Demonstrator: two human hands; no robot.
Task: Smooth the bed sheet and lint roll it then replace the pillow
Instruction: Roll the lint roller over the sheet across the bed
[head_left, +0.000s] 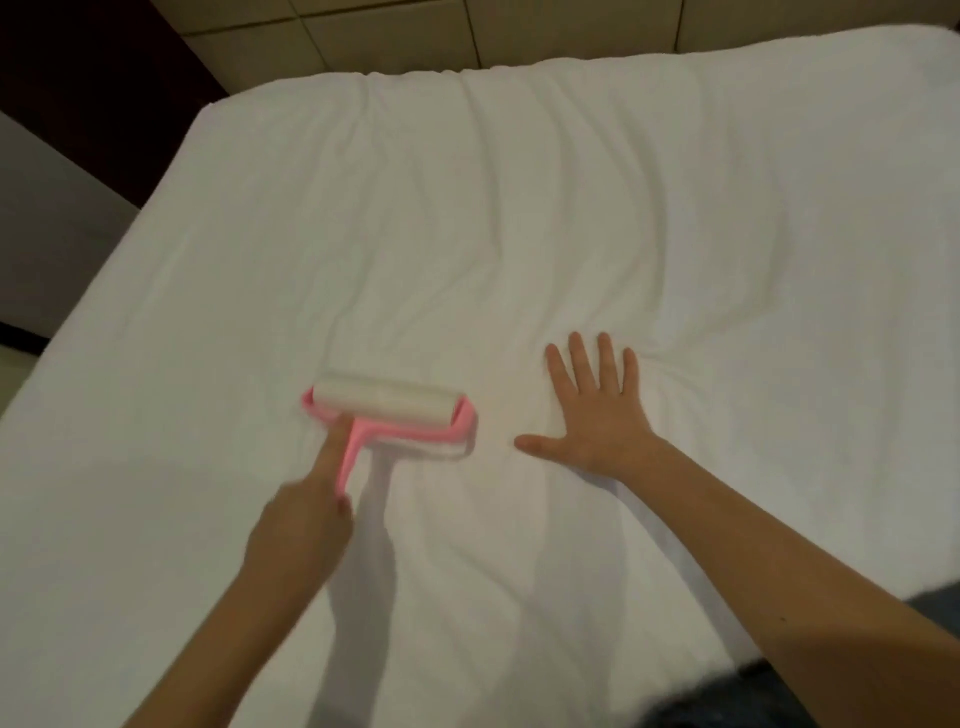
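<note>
Head view shows the pink lint roller (387, 411) sitting on the white bed sheet (519, 208). My left hand (300, 527) grips its handle (351, 453), one finger pointing along it. My right hand (595, 415) lies flat just beside it, fingers spread wide.

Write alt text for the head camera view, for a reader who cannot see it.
A person's left hand grips a pink lint roller on a wrinkled white bed sheet, while the right hand lies flat beside it, fingers spread.
</note>
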